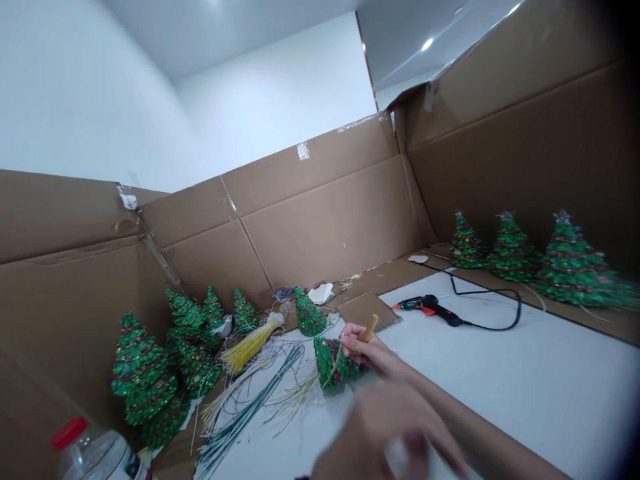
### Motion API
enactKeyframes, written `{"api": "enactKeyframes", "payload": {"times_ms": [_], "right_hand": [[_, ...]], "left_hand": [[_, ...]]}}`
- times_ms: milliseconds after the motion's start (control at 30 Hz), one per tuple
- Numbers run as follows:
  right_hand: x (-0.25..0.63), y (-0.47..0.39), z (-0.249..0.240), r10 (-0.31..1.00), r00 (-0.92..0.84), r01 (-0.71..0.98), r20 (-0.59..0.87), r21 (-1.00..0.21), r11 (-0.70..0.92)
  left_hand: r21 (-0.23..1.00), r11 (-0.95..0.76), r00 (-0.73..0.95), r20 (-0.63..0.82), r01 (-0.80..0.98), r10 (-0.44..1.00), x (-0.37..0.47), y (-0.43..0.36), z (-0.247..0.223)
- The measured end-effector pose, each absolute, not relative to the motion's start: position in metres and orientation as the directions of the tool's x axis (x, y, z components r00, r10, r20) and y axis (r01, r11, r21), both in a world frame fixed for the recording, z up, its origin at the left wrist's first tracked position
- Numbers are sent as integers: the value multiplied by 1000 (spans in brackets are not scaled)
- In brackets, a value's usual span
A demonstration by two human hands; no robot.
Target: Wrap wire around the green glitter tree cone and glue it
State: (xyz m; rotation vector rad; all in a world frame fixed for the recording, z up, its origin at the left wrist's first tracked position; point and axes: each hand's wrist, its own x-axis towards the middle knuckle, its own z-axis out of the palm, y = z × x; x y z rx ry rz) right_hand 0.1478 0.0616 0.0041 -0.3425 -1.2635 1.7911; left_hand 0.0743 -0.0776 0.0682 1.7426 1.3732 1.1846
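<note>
Tree (324,353) partly covered, a blur in front

The green tree sat toward the middle of the white surface (530,373), just beneath the right hand (357,341), whose fingers were closed around a tan stick (370,328) and seemed to pinch a thin pale strand (332,368) across the tree. The left hand (390,427) loomed nearest the view, too smeared to tell whether its bent fingers gripped anything.

The likeliest trouble lay in that strand: a careless tug could have tipped the tree. The teal strands (260,410) spread to its left could have tangled if a wrist swept across them. The glue gun (435,310) lay to the right, its tip toward the cardboard piece (367,308); if hot, it might have burned skin, though nothing showed whether it was heated.

The hands hid part of the tree, so whether it leaned or lay over could not be told. The bottle (100,460) was cut off below, and the rightmost tree (573,263) blurred toward the dark edge.
</note>
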Motion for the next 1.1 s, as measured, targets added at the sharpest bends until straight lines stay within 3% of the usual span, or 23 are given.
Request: {"api": "enactKeyframes", "payload": {"times_ms": [133,233,367,500,633,867,1100], "right_hand": [[151,61,6,801,-537,-551,263,-829,-97],[151,63,7,815,-507,-561,280,-825,-65],[151,62,10,830,-481,-548,282,-836,-33],[151,56,15,827,-484,-540,287,-842,-23],[149,59,13,880,-404,-559,251,-829,-20],[149,80,-2,949,-259,-553,178,-833,6],[156,99,-13,984,-32,-551,175,-825,129]], "left_hand": [[729,-285,-153,471,622,869,50,-34,69],[713,-211,-154,411,669,898,38,-23,59],[839,-182,-83,259,512,962,34,-16,42],[978,-127,31,123,163,992,32,-8,28],[991,-48,74,57,-121,996,36,-3,11],[990,-90,54,96,-105,994,48,1,-23],[989,-137,-10,138,58,990,49,2,-38]]}}
